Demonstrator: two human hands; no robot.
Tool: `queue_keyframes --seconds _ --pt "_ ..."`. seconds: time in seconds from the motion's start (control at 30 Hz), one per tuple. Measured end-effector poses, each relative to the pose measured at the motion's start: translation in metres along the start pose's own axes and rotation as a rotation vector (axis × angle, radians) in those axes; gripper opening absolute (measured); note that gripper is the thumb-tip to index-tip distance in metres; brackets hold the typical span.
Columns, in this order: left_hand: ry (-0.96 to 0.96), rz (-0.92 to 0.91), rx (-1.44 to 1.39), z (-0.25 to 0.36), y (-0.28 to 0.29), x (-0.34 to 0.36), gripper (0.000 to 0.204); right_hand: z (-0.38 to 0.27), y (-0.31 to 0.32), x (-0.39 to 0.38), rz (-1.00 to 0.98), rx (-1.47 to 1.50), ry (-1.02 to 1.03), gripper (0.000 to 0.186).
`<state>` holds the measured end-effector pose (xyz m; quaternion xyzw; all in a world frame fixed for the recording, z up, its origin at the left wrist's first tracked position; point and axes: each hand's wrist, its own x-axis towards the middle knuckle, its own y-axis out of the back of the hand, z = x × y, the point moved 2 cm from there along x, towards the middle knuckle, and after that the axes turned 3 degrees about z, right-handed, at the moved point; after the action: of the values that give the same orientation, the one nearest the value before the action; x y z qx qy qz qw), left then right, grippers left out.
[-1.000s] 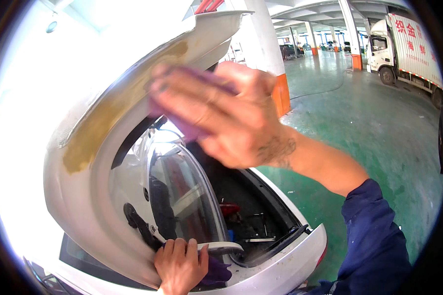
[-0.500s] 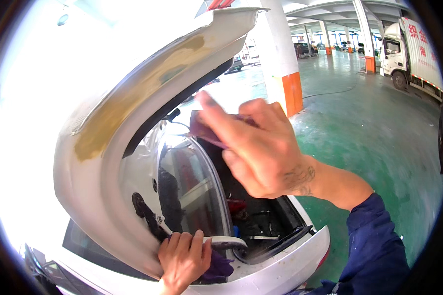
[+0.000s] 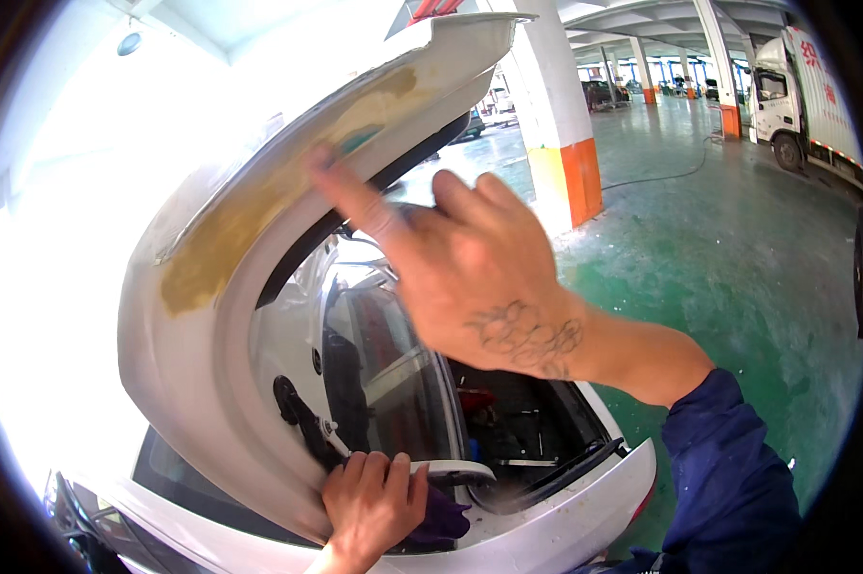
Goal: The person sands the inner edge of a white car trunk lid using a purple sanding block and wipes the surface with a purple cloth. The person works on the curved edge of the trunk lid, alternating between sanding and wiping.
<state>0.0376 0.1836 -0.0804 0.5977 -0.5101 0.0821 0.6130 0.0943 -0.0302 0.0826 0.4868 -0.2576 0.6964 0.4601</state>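
A white car's raised trunk lid (image 3: 178, 359) curves up on the left, with a long tan filler patch (image 3: 202, 258) and a small green spot along its outer face. My right hand (image 3: 489, 268) is lifted in front of it, index finger stretched toward the patch; whether the fingertip touches is unclear. Its other fingers curl inward around a thin purple sheet, hidden behind the hand now but visible half a second earlier. Low down, my left hand (image 3: 372, 502) rests with bent fingers by the lid's lower end. A crumpled purple piece (image 3: 441, 521) shows under its fingers.
Beside the left hand is a black hinge arm (image 3: 302, 421). Loose items lie in the open trunk (image 3: 527, 430). Behind stands a white pillar with an orange base (image 3: 582, 182); a truck (image 3: 785, 105) is parked on the green floor (image 3: 690, 277) at the far right.
My right hand has moved left toward the filler patch, its index finger extending farther. The purple sheet beneath it is now hidden. The whole view has shifted slightly; my left hand keeps its place.
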Motion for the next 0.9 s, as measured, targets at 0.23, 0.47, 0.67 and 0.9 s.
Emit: queue_keyframes --seconds 0.23,0.47,0.67,0.9 --pt "-0.012 -0.004 -0.007 0.002 -0.002 0.002 0.022 0.025 -0.003 -0.011 0.130 0.001 -0.155 0.098" --pt "-0.025 0.018 0.012 0.002 -0.004 0.002 0.021 -0.016 0.000 0.004 -0.013 0.058 -0.001 0.089" --pt "-0.019 0.026 0.023 0.002 -0.003 0.002 0.020 -0.011 0.016 -0.006 0.122 0.247 -0.014 0.079" --pt "-0.015 0.014 -0.006 0.000 -0.003 0.002 0.020 0.012 -0.015 -0.010 0.407 0.046 0.020 0.043"
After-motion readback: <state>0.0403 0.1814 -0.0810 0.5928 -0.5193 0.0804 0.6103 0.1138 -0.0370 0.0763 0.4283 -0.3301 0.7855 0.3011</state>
